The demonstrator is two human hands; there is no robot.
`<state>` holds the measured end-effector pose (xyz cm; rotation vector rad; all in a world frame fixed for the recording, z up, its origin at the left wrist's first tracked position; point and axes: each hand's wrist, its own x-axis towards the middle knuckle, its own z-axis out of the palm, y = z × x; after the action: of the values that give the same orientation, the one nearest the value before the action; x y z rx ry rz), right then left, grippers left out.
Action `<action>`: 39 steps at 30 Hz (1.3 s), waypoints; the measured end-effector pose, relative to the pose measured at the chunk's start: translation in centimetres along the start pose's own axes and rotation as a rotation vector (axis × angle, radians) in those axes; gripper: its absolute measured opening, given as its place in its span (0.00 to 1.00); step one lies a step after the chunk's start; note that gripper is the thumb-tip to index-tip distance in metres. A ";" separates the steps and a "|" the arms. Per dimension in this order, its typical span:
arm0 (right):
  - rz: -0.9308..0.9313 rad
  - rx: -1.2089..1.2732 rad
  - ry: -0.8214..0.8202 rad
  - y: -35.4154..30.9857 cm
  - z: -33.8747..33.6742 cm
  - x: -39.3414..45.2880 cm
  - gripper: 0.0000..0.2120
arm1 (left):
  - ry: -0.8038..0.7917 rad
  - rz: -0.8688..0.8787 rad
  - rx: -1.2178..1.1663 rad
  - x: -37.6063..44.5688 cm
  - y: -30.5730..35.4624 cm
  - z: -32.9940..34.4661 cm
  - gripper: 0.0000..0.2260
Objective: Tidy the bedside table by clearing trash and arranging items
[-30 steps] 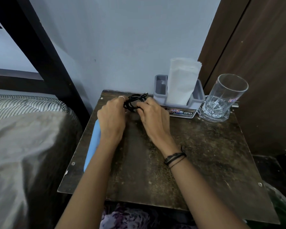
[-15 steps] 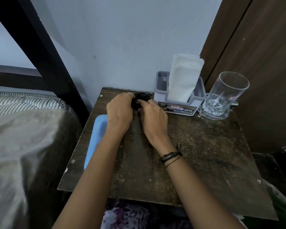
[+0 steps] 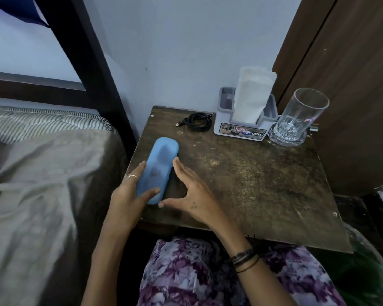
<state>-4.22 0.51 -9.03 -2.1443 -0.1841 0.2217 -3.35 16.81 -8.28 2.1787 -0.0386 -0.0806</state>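
Observation:
A long blue case (image 3: 158,167) lies along the left edge of the dark wooden bedside table (image 3: 252,184). My left hand (image 3: 131,191) rests against its left side with the thumb laid over its near end. My right hand (image 3: 190,195) is spread open just right of the case, fingertips touching its side and near end. A coiled black cable (image 3: 197,122) lies alone at the back of the table, beside a grey tissue holder (image 3: 244,127) with white tissues (image 3: 253,93).
An empty clear glass (image 3: 296,120) stands at the back right corner against a brown wooden door (image 3: 352,85). A bed with a grey sheet (image 3: 42,184) borders the table's left side. A black bed post (image 3: 93,62) rises at the back left.
Both hands have let go of the coiled cable at the back and moved toward the near left, onto the blue case. The cable now lies free on the table.

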 end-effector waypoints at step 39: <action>0.030 0.011 0.224 0.3 -2.0 11.7 0.38 | -0.227 0.018 0.341 14.6 2.7 -1.3 0.31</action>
<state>7.68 1.29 -9.19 -2.1429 -0.0211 -0.0013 11.27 15.47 -6.01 2.4984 -0.2144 -0.3318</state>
